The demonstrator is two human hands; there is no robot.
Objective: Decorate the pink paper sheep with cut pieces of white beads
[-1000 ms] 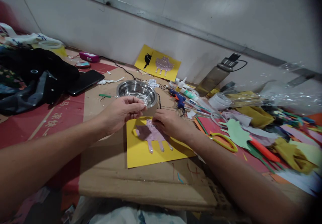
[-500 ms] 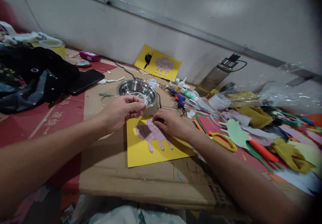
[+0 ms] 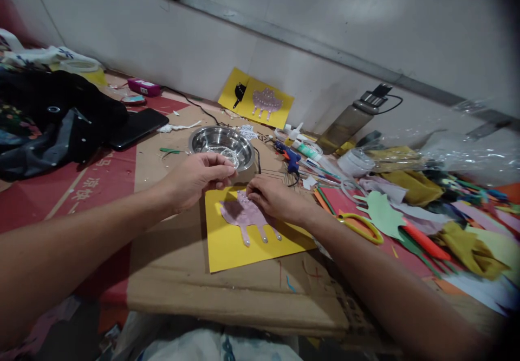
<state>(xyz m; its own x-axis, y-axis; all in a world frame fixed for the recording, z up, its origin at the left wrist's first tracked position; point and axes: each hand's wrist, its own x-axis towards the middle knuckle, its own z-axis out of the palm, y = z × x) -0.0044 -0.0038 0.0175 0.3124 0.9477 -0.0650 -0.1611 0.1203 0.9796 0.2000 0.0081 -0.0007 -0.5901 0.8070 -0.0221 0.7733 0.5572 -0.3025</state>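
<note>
A yellow card (image 3: 221, 253) lies before me with a pink cut-out (image 3: 254, 227) on it; pearl-like beads mark the ends of its legs and its upper part. My right hand (image 3: 276, 197) rests over the cut-out's upper right, fingers pinched down at the beads; what they hold is hidden. My left hand (image 3: 205, 179) hovers just above the card's upper left edge, thumb and finger pinched together on something too small to make out. Right behind it stands a steel bowl (image 3: 195, 143) with small clear or whitish bits inside.
Two finished-looking yellow cards (image 3: 280, 120) lean at the wall. A blue glue gun (image 3: 290, 158), a bottle (image 3: 349, 120), yellow-handled scissors (image 3: 365, 231) and a green cut-out (image 3: 382, 212) crowd the right. A black phone (image 3: 140, 128) and dark cloth (image 3: 60, 112) lie left.
Both hands keep their pinched poses in nearly the same places. The view has shifted very slightly; nothing is visibly picked up or let go.
</note>
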